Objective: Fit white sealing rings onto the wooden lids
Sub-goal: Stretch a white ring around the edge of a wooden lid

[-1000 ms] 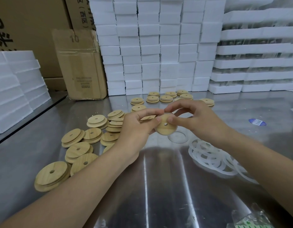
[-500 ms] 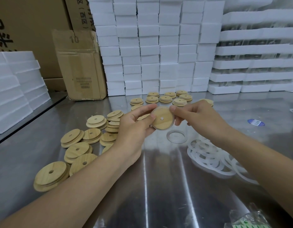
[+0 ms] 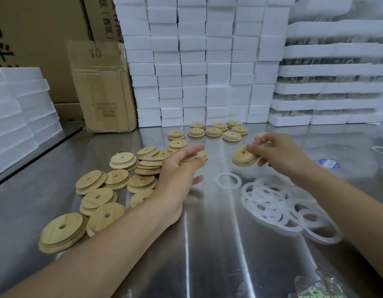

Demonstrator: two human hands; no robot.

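Note:
My right hand (image 3: 278, 155) pinches a round wooden lid (image 3: 243, 157) with a centre hole, held above the steel table, tilted. My left hand (image 3: 180, 166) hovers apart from it to the left, fingers relaxed and holding nothing. A loose pile of bare wooden lids (image 3: 121, 179) lies left of the left hand. One white sealing ring (image 3: 228, 181) lies flat between the hands. A heap of white rings (image 3: 278, 207) sits under my right forearm. Several lids (image 3: 214, 131) stand in a group at the back.
Stacks of white foam boxes (image 3: 207, 61) wall off the back of the steel table (image 3: 207, 254). A cardboard box (image 3: 102, 87) stands back left, more foam (image 3: 18, 117) at far left. A plastic bag (image 3: 315, 289) lies at the front right, a blue sticker (image 3: 329, 163) at right.
My left hand let go of the lid and drew back to the left. My right hand carried the lid to the right and away from me.

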